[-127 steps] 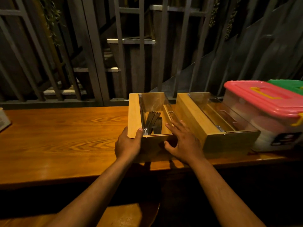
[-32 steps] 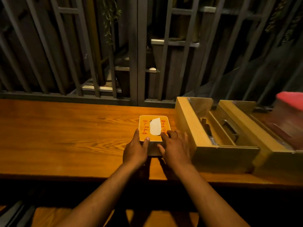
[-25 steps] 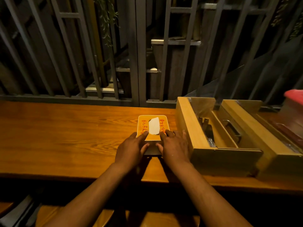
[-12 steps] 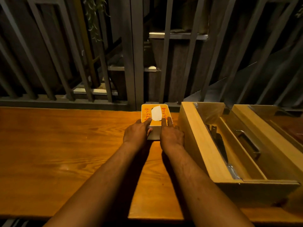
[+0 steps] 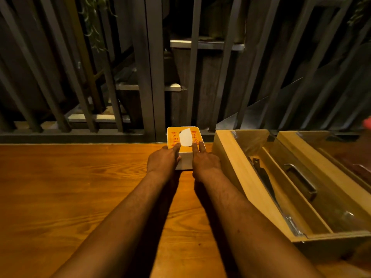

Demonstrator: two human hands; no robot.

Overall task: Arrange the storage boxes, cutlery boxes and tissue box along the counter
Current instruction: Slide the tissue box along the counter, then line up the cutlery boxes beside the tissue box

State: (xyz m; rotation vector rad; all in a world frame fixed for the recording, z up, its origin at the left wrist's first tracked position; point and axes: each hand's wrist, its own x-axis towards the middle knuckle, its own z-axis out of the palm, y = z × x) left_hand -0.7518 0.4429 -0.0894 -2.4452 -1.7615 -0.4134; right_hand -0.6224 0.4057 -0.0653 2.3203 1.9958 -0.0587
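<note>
A small tissue box point(image 5: 185, 135) with an orange top and a white tissue sticking out sits at the far edge of the wooden counter point(image 5: 70, 187), against the railing. My left hand point(image 5: 163, 160) rests on its near left corner, fingers on the top. My right hand point(image 5: 203, 162) presses its near right side with two fingers laid on the top. Right of it lies a wooden cutlery box point(image 5: 236, 173) with a clear lid and dark cutlery inside. A second wooden cutlery box point(image 5: 321, 157) sits beside that one, further right.
Dark metal railing bars point(image 5: 149, 77) rise just behind the counter's far edge. A sliver of the pink-lidded storage box point(image 5: 368, 123) shows at the right border. The counter stretches bare to the left of the tissue box.
Both hands have pushed the tissue box away from me, from mid-counter to the far edge by the railing. The view has moved closer and the cutlery boxes now fill the right side.
</note>
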